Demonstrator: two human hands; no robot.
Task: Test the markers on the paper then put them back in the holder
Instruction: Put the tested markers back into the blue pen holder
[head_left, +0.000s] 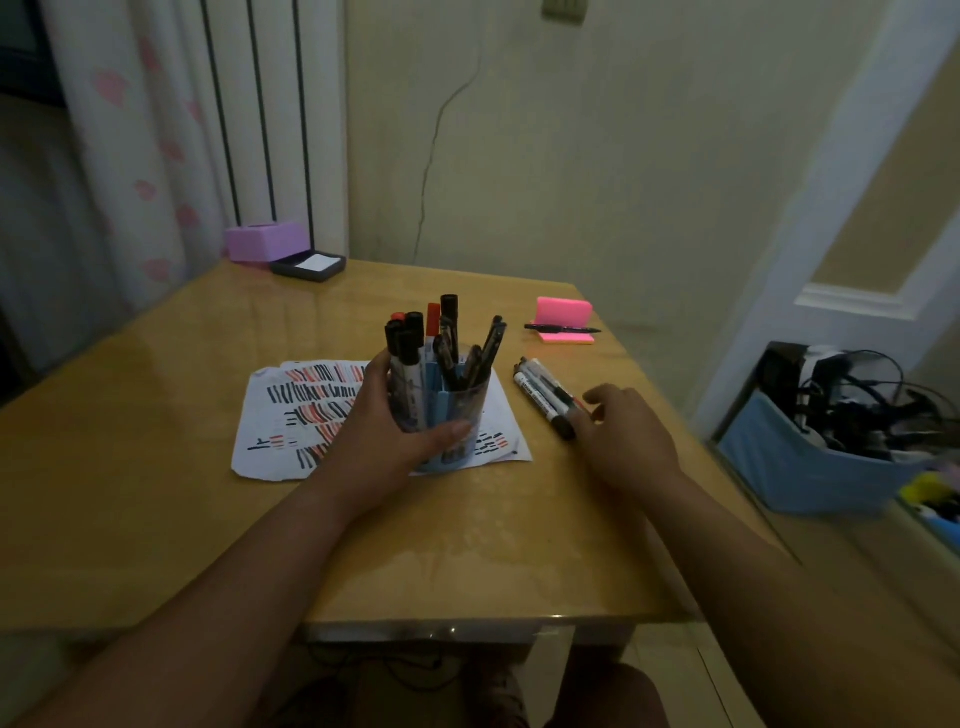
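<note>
Your left hand: your left hand (384, 436) sits at the centre of the frame, wrapped round the holder (467, 402), fingers behind its left side and thumb pressed across the front near the base.
Holder: a clear cup with blue dividers, upright on the paper (275, 421), over the sheet's right half.
Markers in holder: a bunch of markers (415, 338) stands in it, mostly black-capped with a couple of red caps. Some are upright and a few lean to the right.
Paper: it lies flat on the table (156, 467), left of centre, and is covered in rows of short black and red strokes.
Loose markers: a few white-bodied markers (543, 392) lie side by side on the table just right of the paper, black caps pointing lower right.
Your right hand: your right hand (628, 436) is right of centre, fingers bent, touching the near cap ends of those markers. You cannot tell from here whether it pinches one yet.
Upper right of table: a black pen (561, 328) rests across a pink sticky-note pad (563, 314).
Upper left corner of table: a purple box (262, 240) stands beside a dark tray (309, 267).
Right edge of frame: a blue bin (810, 467) holds tangled cables.
</note>
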